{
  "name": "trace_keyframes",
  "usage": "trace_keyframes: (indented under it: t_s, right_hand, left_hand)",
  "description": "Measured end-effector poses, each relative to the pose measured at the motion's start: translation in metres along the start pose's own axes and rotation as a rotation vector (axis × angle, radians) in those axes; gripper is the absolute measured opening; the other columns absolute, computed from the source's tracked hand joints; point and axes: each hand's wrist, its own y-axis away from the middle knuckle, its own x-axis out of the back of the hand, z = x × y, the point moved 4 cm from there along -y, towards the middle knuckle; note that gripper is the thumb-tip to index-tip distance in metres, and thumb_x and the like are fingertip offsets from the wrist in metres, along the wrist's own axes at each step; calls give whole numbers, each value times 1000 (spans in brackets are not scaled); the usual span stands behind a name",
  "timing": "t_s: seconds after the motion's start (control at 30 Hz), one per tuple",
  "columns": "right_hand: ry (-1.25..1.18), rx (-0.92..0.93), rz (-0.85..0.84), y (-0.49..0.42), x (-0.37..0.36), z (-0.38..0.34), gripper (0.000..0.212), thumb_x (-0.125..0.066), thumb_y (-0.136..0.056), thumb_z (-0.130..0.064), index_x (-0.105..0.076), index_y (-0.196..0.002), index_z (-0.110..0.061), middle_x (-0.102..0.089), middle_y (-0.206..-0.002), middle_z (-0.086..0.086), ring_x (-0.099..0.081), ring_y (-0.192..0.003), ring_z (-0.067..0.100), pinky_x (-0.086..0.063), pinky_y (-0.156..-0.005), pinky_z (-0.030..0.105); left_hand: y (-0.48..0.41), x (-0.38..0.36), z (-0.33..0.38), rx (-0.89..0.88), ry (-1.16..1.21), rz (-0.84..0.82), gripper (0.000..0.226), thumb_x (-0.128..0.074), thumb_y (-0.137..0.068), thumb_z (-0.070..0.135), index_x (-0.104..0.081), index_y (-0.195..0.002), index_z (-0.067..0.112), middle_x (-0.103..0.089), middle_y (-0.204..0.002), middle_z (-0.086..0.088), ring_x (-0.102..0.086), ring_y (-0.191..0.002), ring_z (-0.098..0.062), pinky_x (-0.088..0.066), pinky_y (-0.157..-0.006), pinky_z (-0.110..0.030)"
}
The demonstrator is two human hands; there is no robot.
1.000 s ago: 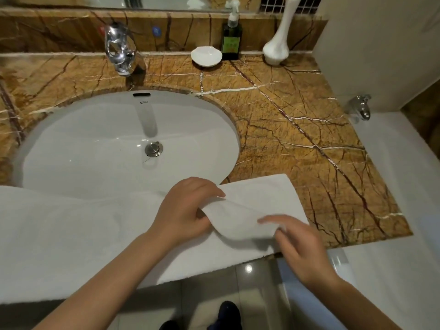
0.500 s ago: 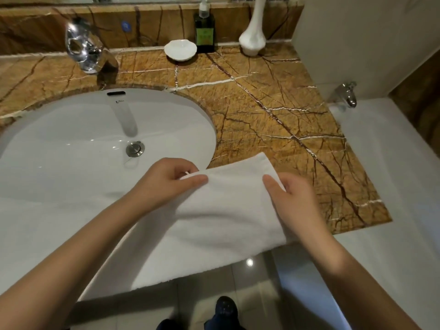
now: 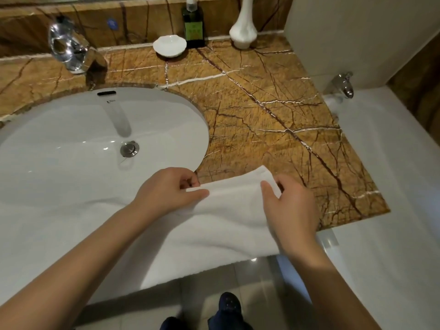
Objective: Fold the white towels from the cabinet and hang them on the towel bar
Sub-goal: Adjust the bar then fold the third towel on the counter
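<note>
A white towel [image 3: 221,225] lies along the front edge of the marble counter [image 3: 273,110], spreading left over the front of the sink. Its right end is doubled over. My left hand [image 3: 169,189] pinches the far left corner of that doubled end between thumb and fingers. My right hand [image 3: 290,206] pinches the far right corner, thumb on top and fingers curled under the edge. Both corners are lifted slightly above the counter. The towel's near edge hangs past the counter front. No towel bar or cabinet is in view.
A white oval sink [image 3: 90,144] with a chrome tap [image 3: 69,48] fills the left. At the back stand a white soap dish [image 3: 169,45], a dark soap bottle [image 3: 193,25] and a white vase [image 3: 244,29]. A white bathtub rim [image 3: 381,186] with a chrome fitting [image 3: 344,84] borders the right.
The right end of the towel has been folded over onto itself. Both hands moved from its near edge to the far corners and now pinch them. My view shifted slightly.
</note>
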Motion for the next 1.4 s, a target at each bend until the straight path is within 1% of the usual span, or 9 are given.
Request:
trace_keyframes:
  t_s: [0.13, 0.33, 0.7, 0.87, 1.07, 1.17, 1.23, 1.33, 1.4]
  right_hand:
    - [91, -65, -90, -4, -11, 7, 27, -50, -93, -38, -66, -104, -19, -69, -86, 5, -60, -78, 27, -45, -60, 31]
    - [121, -70, 16, -5, -10, 11, 30, -42, -97, -38, -62, -92, -16, -65, -76, 8, -58, -68, 29, -45, -57, 33]
    - [313, 194, 124, -39, -24, -15, 29, -46, -98, -33, -59, -101, -7, -62, -61, 12, -60, -52, 30, -26, -46, 23]
    - [396, 288, 132, -72, -33, -24, 31, -40, -100, -36, -57, -102, -9, -55, -61, 5, -44, -49, 22, -23, -47, 23]
    - [234, 176, 77, -74, -27, -17, 26, -50, -94, -41, -50, -106, -18, -61, -73, 2, -54, -59, 25, -29, -48, 25]
    - [3, 35, -21, -73, -17, -5, 30, -61, -83, -48, -52, -100, -25, -55, -77, -12, -53, -66, 15, -35, -52, 26]
    - [-99, -43, -190, -75, -9, 6, 33, -69, -73, -53, -58, -87, -26, -59, -78, -16, -57, -71, 10, -44, -59, 29]
    - [-185, -99, -504, -74, 4, 21, 42, -80, -63, -51, -66, -72, -13, -68, -72, -2, -63, -73, 15, -46, -65, 31]
    - [-128, -80, -670, -71, 12, 30, 47, -82, -60, -52, -68, -67, -7, -66, -62, -4, -58, -66, 9, -44, -69, 30]
  left_hand:
    - [3, -3, -2, 6, -41, 47, 19, -75, -68, 46, -63, -66, 31, -59, -61, 13, -54, -61, 0, -39, -55, -22]
    - [4, -3, 0, 24, -75, 99, 27, -72, -72, 50, -60, -66, 26, -62, -68, 9, -56, -70, -6, -44, -61, -29]
    - [-11, 5, 10, 22, -191, 233, 24, -65, -79, 49, -57, -72, 27, -57, -70, 9, -54, -76, -17, -30, -55, -27]
    - [-43, 3, 32, -18, -111, 87, 20, -70, -75, 43, -58, -72, 28, -52, -67, 12, -52, -73, -16, -30, -54, -26]
    - [-60, -4, 42, -52, -52, 31, 28, -81, -69, 37, -60, -80, 22, -56, -79, 7, -53, -76, -14, -39, -60, -27]
    - [-63, -1, 38, -30, -35, 23, 34, -84, -64, 37, -61, -83, 21, -56, -78, 9, -53, -75, -12, -43, -64, -31]
    - [-65, 1, 38, 2, -53, -13, 35, -85, -61, 38, -63, -83, 21, -56, -75, 11, -54, -74, -12, -46, -68, -32]
    - [-71, 1, 43, 23, -118, -118, 30, -84, -63, 36, -68, -80, 17, -64, -77, 6, -60, -78, -18, -53, -74, -36]
    - [-75, -2, 48, 7, -146, -171, 28, -83, -64, 32, -70, -78, 12, -68, -79, -2, -62, -79, -23, -52, -75, -38]
